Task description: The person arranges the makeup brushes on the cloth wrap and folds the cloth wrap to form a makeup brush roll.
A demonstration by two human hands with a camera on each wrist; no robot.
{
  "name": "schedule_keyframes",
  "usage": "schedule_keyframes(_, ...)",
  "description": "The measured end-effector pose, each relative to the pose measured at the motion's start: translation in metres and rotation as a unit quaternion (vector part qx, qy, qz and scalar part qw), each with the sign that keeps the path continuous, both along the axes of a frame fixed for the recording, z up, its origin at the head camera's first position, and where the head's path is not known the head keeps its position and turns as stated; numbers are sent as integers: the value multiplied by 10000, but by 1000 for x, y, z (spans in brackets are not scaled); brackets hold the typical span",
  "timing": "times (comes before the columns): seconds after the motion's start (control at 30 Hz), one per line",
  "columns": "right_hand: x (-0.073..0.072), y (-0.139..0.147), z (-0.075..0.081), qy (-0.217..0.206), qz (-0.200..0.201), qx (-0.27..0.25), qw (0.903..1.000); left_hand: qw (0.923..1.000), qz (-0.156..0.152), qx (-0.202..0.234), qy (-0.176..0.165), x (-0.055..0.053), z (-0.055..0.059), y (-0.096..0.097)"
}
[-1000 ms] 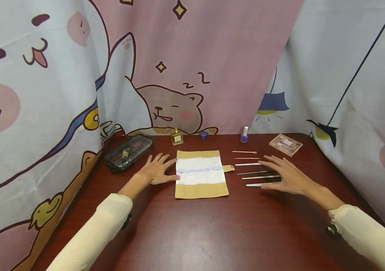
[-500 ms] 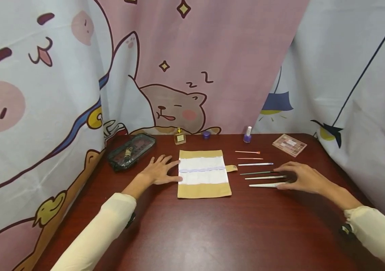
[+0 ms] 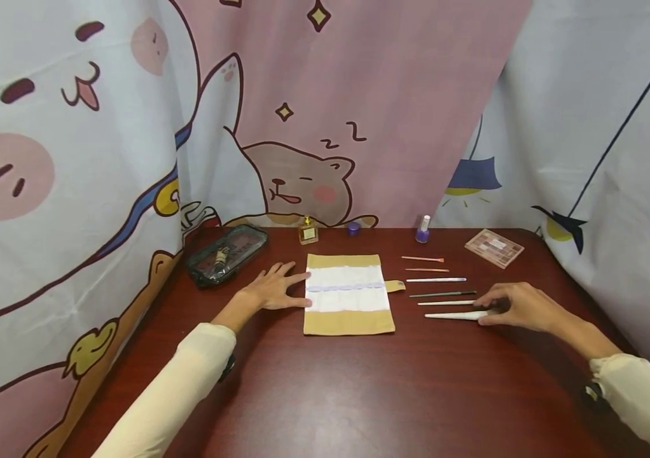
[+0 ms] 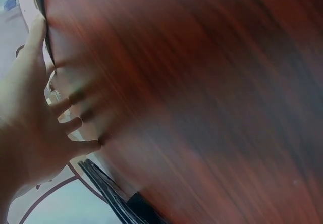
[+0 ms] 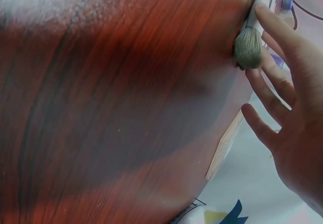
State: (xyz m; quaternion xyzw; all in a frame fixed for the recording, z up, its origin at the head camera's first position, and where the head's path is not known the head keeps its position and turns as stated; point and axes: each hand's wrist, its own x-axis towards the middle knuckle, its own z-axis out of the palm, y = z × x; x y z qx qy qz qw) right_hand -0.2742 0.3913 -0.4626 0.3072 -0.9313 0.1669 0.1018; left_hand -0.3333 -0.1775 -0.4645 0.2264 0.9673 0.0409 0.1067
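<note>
A tan and white cloth roll [image 3: 348,294] lies flat at the middle of the dark wooden table [image 3: 359,394]. My left hand [image 3: 272,291] lies flat beside it, fingers straight and touching its left edge; in the left wrist view the left hand [image 4: 35,133] is blurred. Right of the roll, several thin makeup brushes [image 3: 435,280] lie in a row. My right hand [image 3: 522,306] rests at the bristle end of the nearest white brush [image 3: 453,315]. In the right wrist view the spread fingers [image 5: 282,88] lie beside its grey brush head [image 5: 247,47].
A clear pouch [image 3: 226,254] sits at the back left. Along the back edge stand a perfume bottle [image 3: 308,231], a small purple jar [image 3: 353,228] and a nail polish bottle [image 3: 423,230]. An eyeshadow palette [image 3: 494,247] lies at the back right. Cartoon curtains close in the table.
My right hand has slid right, off the row of brushes, to the bristle end of the nearest white brush. My left hand has stayed at the roll's edge.
</note>
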Motion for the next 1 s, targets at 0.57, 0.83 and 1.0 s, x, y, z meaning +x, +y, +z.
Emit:
schedule_keyframes(0.57, 0, 2, -6, -664, 165, -203, 9975, 9997, -76, 198, -75, 0, 4, 3)
schedule_keyframes(0.83, -4, -2, 6, -893, 50, -290, 9956, 9998, -16, 168, -141, -1, 3, 3)
schedule_keyframes(1.0, -6, -10, 19, -1103, -68, -711, 9913, 9999, -24, 69, -101, -1, 2, 2)
